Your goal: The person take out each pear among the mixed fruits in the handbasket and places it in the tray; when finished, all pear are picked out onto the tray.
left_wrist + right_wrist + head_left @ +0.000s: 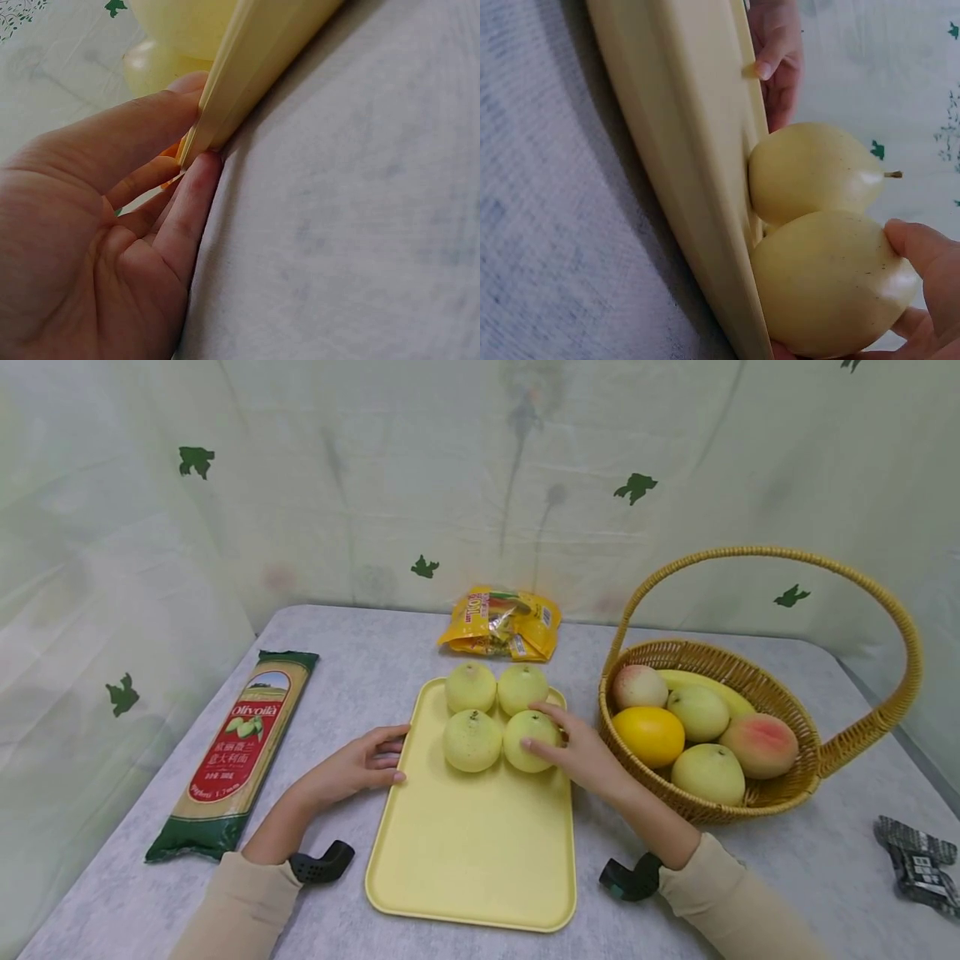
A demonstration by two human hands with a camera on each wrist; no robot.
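A pale yellow tray (474, 852) lies on the table, with several round yellow-green pears grouped at its far end. My left hand (356, 767) holds the tray's left edge; in the left wrist view the thumb (142, 127) lies on the rim and the fingers touch the side below it. At the right of the group, my right hand (581, 750) grips the near-right pear (528, 741), thumb on the near side and fingers over the far side. That pear touches its neighbour (814, 172) in the right wrist view.
Right of the tray stands a wicker basket (806, 727) with a tall handle, holding peaches, pears, a banana and a yellow fruit. A spaghetti packet (240, 743) lies at left. Behind the tray is a yellow snack bag (498, 622); small black packets (918, 864) lie far right.
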